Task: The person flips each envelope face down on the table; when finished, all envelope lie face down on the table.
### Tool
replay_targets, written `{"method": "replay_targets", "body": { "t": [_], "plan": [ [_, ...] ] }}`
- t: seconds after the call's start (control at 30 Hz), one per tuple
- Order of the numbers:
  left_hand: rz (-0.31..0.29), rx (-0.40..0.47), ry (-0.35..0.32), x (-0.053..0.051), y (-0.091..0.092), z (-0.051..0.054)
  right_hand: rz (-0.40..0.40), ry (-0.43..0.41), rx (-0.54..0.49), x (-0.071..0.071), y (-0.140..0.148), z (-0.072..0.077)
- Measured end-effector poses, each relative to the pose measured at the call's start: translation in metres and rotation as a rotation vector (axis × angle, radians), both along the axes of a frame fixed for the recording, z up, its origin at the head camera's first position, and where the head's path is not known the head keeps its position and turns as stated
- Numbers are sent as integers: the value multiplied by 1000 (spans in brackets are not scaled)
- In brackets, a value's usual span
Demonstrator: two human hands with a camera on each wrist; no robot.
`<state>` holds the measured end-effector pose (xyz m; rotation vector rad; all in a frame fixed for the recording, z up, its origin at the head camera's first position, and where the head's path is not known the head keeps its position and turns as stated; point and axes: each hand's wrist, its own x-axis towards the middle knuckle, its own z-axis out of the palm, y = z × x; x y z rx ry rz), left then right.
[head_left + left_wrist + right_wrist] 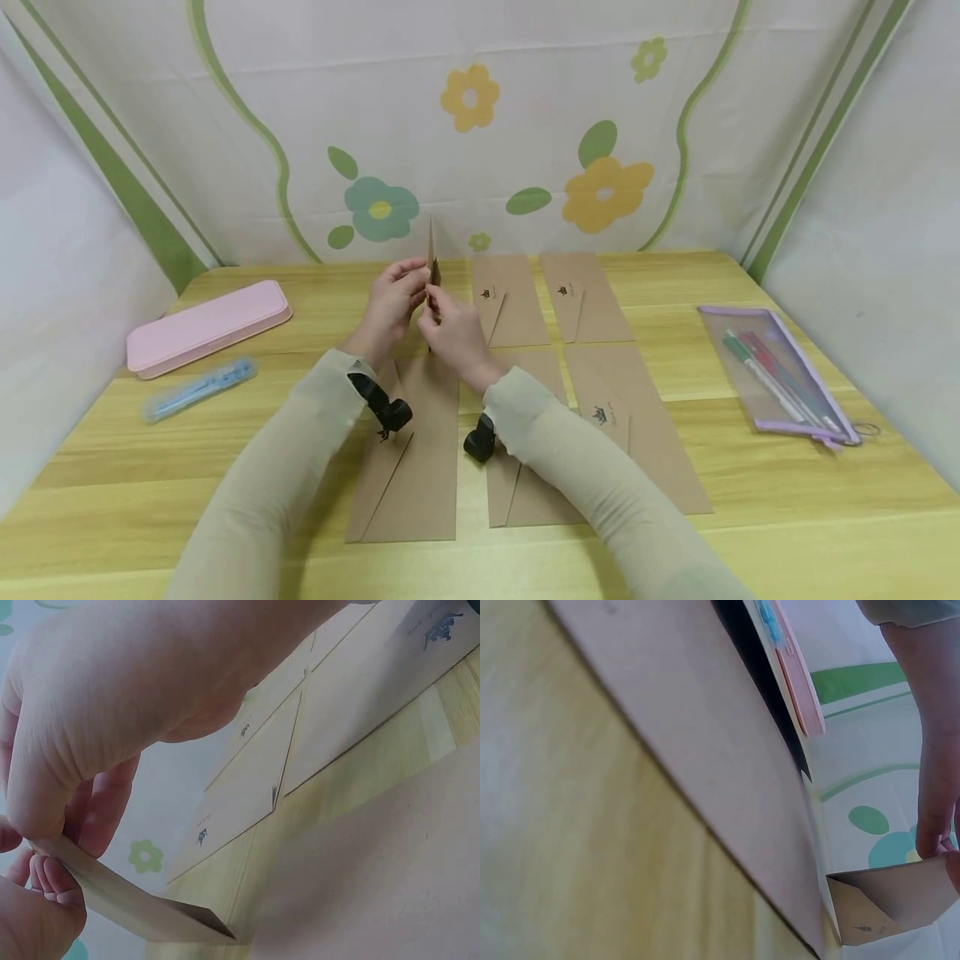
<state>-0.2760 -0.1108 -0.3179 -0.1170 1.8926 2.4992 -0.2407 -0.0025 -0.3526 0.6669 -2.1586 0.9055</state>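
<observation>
Well over to the left lay a pink case (210, 327), smooth, long and round-cornered, with a slim, translucent blue thing (201, 390) just beside it, its kind hard to tell. Next came the left hand (392, 302), its thumb and fingers pinching an envelope (431, 242) of stiff brown paper, which stood upright, almost edge-on, toward the back of the table (187, 500). Lower down, the right hand (459, 333) pinched that same envelope by its near edge. Its pointed flap (859, 911), seen from the right wrist, bore a small dark print. Another envelope (427, 492) lay flat nearer the viewer, and rightward four more envelopes (671, 433) made two rows of two, matte brown, with slanting flaps and little crowns. Farther right, a see-through pouch (815, 377) trimmed in lilac contained pens (765, 379), green and red among them. Yellowish wood grain ran across the tabletop; behind it hung a white cloth (525, 133) with teal and yellow flowers, between pale side walls (885, 208).
</observation>
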Motion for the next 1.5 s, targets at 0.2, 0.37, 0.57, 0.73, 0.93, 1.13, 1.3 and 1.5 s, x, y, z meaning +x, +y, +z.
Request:
{"method": "replay_targets", "body": {
  "t": [0.2,0.37,0.57,0.73,0.93,1.13,1.3,1.5],
  "plan": [
    [-53,-16,27,1,2,-1,-44,-69,-77,2,1,1],
    [-98,-35,29,2,2,-4,-62,-200,-233,4,3,4],
    [-105,-54,47,4,1,-8,-106,-261,-452,1,6,6],
    [13,-6,53,7,-5,-16,-125,-356,-645,-1,7,8],
    [207,53,37,10,-17,-29,-77,-576,-951,-2,7,10],
    [275,71,-20,11,-26,-37,2,-745,-1235,-1,4,10],
    [274,65,-55,10,-31,-40,21,-803,-1325,2,1,7],
    [249,98,-119,12,-33,-43,33,-811,-1392,6,-4,5]
  ]
}}
